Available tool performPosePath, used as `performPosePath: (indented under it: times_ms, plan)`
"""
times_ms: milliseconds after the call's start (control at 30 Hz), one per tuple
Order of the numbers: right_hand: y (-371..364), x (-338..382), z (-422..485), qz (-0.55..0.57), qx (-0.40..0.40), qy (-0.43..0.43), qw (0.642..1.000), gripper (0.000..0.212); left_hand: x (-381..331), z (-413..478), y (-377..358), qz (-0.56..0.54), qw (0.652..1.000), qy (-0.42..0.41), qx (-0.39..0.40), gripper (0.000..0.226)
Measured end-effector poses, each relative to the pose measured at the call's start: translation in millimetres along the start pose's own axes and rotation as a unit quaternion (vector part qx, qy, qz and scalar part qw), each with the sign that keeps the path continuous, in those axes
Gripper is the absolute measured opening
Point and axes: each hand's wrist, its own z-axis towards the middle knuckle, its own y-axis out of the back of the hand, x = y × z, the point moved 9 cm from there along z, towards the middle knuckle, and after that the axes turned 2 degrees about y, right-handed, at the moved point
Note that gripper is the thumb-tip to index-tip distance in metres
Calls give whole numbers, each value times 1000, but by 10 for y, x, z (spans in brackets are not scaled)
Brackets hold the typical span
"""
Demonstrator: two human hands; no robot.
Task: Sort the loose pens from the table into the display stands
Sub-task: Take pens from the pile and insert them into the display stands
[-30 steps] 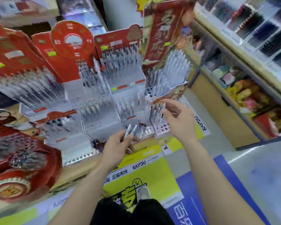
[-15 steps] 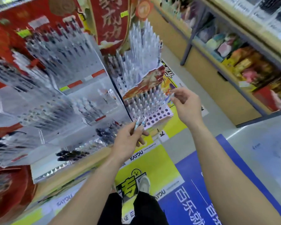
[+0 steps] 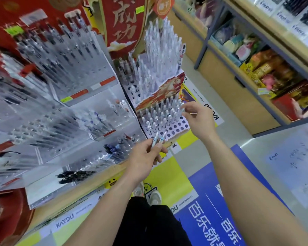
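Pens point(image 3: 158, 139), two of them, stick up from my left hand point(image 3: 143, 157), gripped between thumb and curled fingers near the centre of the frame, just below the front edge of the display stand point(image 3: 167, 89). My right hand point(image 3: 198, 121), right of centre, has its fingertips bent in against the standing pens point(image 3: 160, 114) in the stand's lower tier; I cannot tell whether it has hold of one. Dark pens point(image 3: 75, 174) lie at lower left on the surface point(image 3: 89, 185).

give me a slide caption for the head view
Left hand holds two pens, right hand at the pen rows in the holed stand
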Motion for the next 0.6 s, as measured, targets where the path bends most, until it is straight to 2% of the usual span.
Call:
performPosePath:
  times_ms: [267, 433, 600]
  plan:
    - [-124, -7, -23, -48, 30, 15, 998, 23, 24, -14, -13, -21, 1000, 9, 18, 24]
    - [-137, -3, 51, -57, 70, 51, 995, 22, -11, 28, -107, -80, 997, 18, -17, 19]
    - [97, 146, -90, 12, 59, 66, 996, 20, -126, 33, -322, -123, 991, 20, -47, 18]
